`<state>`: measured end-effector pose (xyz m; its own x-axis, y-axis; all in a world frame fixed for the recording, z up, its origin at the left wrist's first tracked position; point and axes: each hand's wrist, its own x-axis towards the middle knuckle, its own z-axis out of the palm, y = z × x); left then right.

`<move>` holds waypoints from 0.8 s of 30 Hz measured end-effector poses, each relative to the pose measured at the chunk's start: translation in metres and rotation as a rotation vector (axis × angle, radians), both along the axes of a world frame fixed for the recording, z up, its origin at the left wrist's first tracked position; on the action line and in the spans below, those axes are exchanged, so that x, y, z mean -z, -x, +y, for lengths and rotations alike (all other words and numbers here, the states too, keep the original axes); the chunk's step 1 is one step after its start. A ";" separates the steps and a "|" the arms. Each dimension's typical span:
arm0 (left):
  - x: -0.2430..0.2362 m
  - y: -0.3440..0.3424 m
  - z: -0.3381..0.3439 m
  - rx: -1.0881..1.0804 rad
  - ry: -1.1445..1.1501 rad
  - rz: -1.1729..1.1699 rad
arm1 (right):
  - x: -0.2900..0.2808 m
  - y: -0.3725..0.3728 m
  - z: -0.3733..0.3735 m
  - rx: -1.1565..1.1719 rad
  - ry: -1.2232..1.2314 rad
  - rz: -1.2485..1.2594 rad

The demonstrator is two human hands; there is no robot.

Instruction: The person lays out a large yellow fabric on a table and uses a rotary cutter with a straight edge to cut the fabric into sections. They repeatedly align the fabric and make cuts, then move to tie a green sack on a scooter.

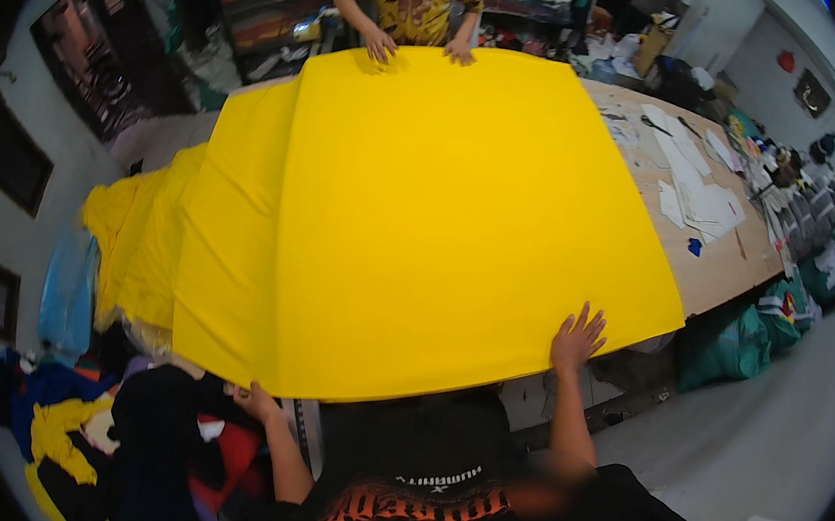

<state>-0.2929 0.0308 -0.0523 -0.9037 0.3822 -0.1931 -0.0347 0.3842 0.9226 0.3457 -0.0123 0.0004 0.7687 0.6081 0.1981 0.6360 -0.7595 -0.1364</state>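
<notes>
A wide sheet of yellow fabric [462, 215] lies spread over the table, smooth on the right and folded over itself along a line left of the middle. My left hand [256, 402] is closed at its near edge, the fingertips pinching the cloth below that fold. Flat on the near right part of the fabric rests my right hand [579, 341], fingers spread. Across the table, a co-worker's two hands [380, 44] touch the far edge. Wrinkled layers of the same fabric [144, 234] trail off to the left.
On the wooden tabletop [740, 256] at right lie white paper patterns [691, 181], scissors [655, 125] and a small blue scrap [694, 247]. Green sacks [726, 345] stand below its right edge. Coloured clothes [69, 433] are heaped at lower left, near a blue plastic-wrapped bundle [68, 292].
</notes>
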 end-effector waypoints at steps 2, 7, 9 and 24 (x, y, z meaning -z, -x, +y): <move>0.008 0.006 -0.002 -0.028 0.046 0.068 | -0.005 0.002 0.006 -0.001 -0.008 0.010; -0.033 -0.026 0.002 0.073 -0.023 0.186 | 0.001 -0.002 0.001 0.014 -0.050 0.012; -0.039 -0.032 0.005 0.154 -0.037 0.497 | 0.001 -0.002 0.001 0.010 -0.039 0.036; -0.216 -0.238 0.086 1.459 -0.437 -0.258 | -0.106 0.105 0.031 -0.864 -0.231 1.519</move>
